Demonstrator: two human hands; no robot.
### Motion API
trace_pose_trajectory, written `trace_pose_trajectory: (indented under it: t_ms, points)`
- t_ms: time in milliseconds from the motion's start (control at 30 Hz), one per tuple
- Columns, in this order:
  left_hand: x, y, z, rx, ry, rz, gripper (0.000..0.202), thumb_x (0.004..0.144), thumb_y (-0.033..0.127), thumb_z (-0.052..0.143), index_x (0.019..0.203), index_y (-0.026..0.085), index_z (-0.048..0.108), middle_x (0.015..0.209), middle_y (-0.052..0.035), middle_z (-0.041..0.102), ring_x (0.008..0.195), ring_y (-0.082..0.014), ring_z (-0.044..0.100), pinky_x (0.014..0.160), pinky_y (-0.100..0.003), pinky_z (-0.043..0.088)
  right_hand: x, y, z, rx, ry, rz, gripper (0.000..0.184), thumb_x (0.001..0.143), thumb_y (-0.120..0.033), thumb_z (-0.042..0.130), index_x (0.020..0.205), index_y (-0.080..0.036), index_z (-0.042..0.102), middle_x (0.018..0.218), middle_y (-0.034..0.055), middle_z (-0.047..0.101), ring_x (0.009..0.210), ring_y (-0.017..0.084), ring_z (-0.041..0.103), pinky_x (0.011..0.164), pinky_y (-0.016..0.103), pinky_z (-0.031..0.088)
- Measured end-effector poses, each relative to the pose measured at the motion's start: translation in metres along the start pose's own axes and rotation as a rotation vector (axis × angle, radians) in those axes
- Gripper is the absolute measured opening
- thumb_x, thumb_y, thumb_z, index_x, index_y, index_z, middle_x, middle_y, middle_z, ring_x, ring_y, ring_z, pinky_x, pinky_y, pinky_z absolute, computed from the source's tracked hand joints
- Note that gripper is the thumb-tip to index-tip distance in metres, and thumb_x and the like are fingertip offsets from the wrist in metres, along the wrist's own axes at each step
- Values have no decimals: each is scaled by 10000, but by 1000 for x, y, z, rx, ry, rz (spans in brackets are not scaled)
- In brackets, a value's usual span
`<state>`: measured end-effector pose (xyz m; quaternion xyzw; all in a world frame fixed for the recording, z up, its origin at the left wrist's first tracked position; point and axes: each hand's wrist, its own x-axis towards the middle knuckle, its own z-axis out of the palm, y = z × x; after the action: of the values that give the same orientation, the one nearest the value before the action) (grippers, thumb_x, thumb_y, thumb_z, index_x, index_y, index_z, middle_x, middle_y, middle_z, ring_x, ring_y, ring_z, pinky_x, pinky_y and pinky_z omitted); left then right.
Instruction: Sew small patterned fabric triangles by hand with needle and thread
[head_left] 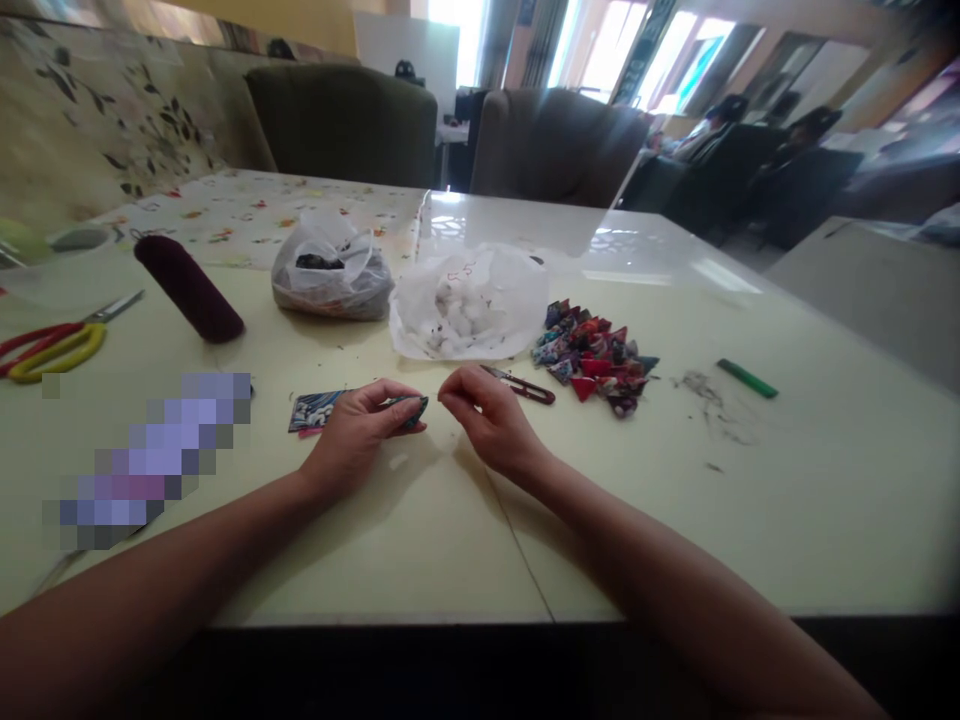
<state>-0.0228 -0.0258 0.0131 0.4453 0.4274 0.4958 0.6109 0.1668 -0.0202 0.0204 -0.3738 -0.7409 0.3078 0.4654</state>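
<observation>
Between the thumb and fingers of my left hand (360, 430) is a small, dark green-blue patterned fabric piece (412, 412). Just to its right, my right hand (491, 420) is closed in a pinch; whatever is in the fingertips is too small to make out. Partly under my left hand lies a flat blue-and-white patterned fabric strip (309, 412) with a bit of pink at its lower edge. Thread snips (531, 389) rest behind my right hand. Further right is a pile of small, pointed, multicoloured fabric pieces (596, 362).
Behind my hands stand an open white bag of white stuffing (461, 315) and a tied plastic bag (330, 285). To the left are a dark maroon thread cone (189, 288), red-and-yellow scissors (71, 345) and a pixelated object (161, 455). A green stick-like item (746, 378) lies right, near thread scraps (712, 405).
</observation>
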Motion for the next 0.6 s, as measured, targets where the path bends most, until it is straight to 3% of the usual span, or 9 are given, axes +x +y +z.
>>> trace_pose_trajectory:
  t_ms: [100, 233, 600]
  points:
    - [-1, 1, 0, -3, 2, 6, 225, 700, 334, 878, 811, 172, 769, 781, 15, 687, 732, -106, 631, 799, -289, 636, 1, -3, -1, -95, 21, -66, 162, 922, -153, 596, 763, -181, 614, 797, 12, 537, 766, 138, 511, 730, 275, 407]
    - [-1, 4, 1, 9, 10, 15, 213, 703, 335, 873, 807, 179, 771, 776, 23, 684, 734, -106, 622, 797, -284, 639, 1, -5, -2, -114, 29, -40, 135, 919, -141, 627, 798, -183, 672, 770, 4, 544, 719, 129, 496, 689, 261, 396]
    - [-1, 3, -2, 126, 25, 117, 241, 732, 370, 847, 850, 184, 748, 809, 8, 695, 743, -136, 681, 792, -308, 625, 0, -3, 0, -151, 7, -26, 123, 922, -173, 627, 816, -191, 684, 769, -1, 580, 710, 122, 517, 687, 252, 385]
